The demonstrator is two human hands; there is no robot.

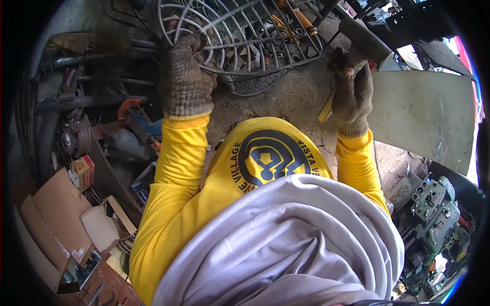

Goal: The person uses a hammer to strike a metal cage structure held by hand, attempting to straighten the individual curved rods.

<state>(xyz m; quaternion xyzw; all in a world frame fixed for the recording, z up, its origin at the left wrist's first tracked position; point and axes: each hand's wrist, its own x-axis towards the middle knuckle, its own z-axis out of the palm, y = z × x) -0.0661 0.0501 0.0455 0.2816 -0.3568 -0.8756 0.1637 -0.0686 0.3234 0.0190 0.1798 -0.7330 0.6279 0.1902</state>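
My left hand point(189, 79), in a brown knit glove, is closed on the left side of a curved cage of metal wire point(240, 44) at the top of the view. The cage has curved ribs and straight cross bars, and its far edge runs out of view. My right hand point(353, 99), gloved alike, is closed round a hammer with a thick, dark cylindrical head point(365, 42). A yellow handle end point(326, 107) sticks out below that hand. The hammer head stands to the right of the cage, apart from it.
Tools with orange handles point(305, 21) lie beyond the cage. Metal bars, an orange-and-blue tool point(133, 115) and opened cardboard boxes point(61, 214) crowd the left. On the right are a large flat grey-green sheet point(423, 112) and a green machine point(434, 219).
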